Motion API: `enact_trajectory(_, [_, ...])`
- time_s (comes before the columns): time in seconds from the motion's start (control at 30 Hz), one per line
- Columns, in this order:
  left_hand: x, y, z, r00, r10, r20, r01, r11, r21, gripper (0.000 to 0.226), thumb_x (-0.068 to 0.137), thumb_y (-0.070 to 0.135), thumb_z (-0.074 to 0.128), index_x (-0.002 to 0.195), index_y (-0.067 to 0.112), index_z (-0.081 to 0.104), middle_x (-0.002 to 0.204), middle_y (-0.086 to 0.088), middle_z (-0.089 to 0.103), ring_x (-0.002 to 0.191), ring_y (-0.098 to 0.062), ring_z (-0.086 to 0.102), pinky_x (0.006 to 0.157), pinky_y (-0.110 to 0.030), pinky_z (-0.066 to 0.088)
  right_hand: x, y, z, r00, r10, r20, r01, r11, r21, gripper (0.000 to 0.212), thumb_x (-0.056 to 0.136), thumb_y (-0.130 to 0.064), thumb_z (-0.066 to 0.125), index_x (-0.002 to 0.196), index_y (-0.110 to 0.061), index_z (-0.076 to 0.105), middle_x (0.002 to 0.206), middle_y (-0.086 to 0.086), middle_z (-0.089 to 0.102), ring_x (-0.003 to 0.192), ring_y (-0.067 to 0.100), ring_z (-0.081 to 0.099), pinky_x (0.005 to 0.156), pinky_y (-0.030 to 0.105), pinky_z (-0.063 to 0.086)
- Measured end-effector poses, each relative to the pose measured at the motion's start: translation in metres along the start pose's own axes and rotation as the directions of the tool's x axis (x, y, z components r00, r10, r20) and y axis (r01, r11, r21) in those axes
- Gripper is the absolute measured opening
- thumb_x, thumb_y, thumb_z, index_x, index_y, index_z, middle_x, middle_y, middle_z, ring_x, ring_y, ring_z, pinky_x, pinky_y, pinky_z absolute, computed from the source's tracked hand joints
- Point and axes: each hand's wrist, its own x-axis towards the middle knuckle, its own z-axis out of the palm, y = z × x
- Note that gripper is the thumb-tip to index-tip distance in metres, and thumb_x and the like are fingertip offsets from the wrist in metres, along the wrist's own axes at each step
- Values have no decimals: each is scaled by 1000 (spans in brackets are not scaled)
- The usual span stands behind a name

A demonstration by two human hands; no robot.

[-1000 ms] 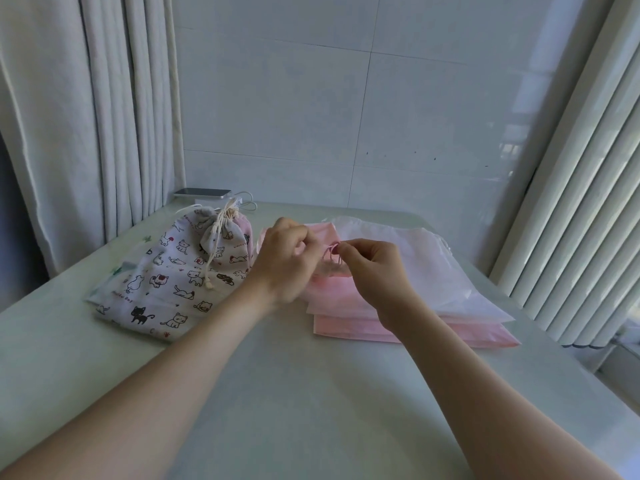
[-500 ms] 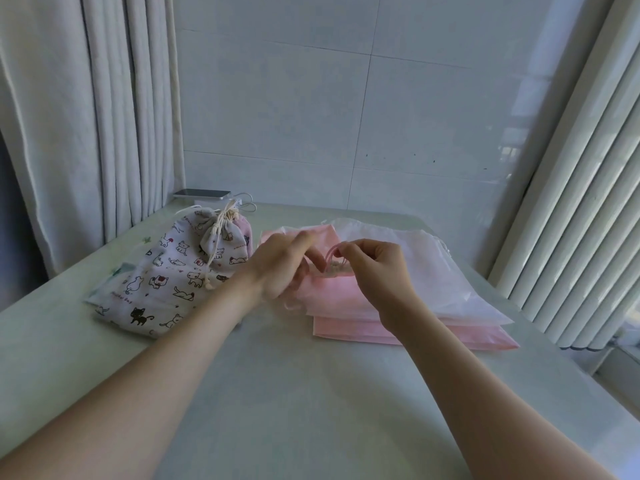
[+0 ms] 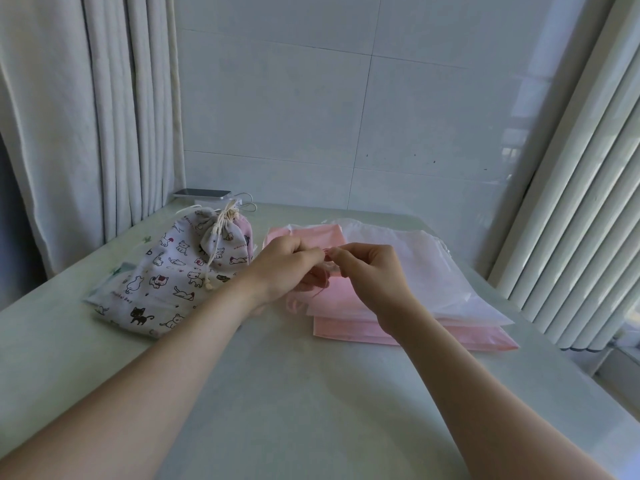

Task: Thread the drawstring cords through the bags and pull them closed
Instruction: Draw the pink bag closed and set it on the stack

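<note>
Over the pink bag (image 3: 341,306), both hands pinching cord (image 3: 326,252)
left hand (image 3: 287,268) and right hand (image 3: 372,277) fingertips nearly meet, cord running sideways between them

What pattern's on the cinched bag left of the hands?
The cinched bag is off-white with small cartoon cats printed all over; the head view shows it best.
</note>
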Motion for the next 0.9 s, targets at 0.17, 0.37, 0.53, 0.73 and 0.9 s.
enact_trajectory(0.17, [0, -5, 9, 996, -82, 34, 85, 991, -105, 20, 100, 13, 65, 111, 11, 49, 91, -14, 71, 69, -25, 72, 64, -38, 60, -1, 0, -1, 1000, 13, -2, -13, 1000, -4, 19, 97, -16, 68, 86, -10, 83, 55, -10, 62, 53, 1, 53, 58, 14, 42])
enact_trajectory(0.37, [6, -3, 7, 988, 151, -18, -139, 948, 286, 20, 106, 30, 55, 97, 17, 66, 48, 21, 54, 44, 2, 47, 49, -21, 30, 6, 6, -2, 992, 9, -126, -22, 994, -108, 23, 94, -22, 67, 76, -18, 81, 46, -11, 45, 50, 13, 36, 58, 31, 36])
enact_trajectory(0.53, [5, -5, -7, 986, 161, 52, -164, 840, 518, 21, 106, 28, 56, 94, 21, 73, 66, 15, 64, 50, 5, 56, 53, -21, 40, 5, 4, -4, 995, -83, -57, 69, 974, -217, 21, 95, -18, 65, 84, -20, 83, 59, -19, 65, 54, 2, 53, 57, 20, 40])
enact_trajectory(0.73, [11, -12, -13, 996, 19, -90, 27, 877, 480, 34, 100, 25, 55, 72, 8, 63, 46, 13, 54, 42, -1, 46, 44, -17, 32, 14, 18, -10, 969, -231, -88, 126, 768, -629, 27, 96, -19, 57, 101, -30, 81, 89, -11, 63, 100, 23, 48, 86, 34, 35])
enact_trajectory(0.9, [18, -20, -22, 988, 133, -79, -80, 876, 476, 24, 96, 47, 70, 86, 27, 80, 91, 12, 77, 93, -11, 71, 88, -31, 54, 13, 20, -9, 965, -226, -134, 81, 743, -665, 15, 96, -35, 62, 97, -34, 77, 86, -15, 51, 99, 21, 37, 78, 33, 20])
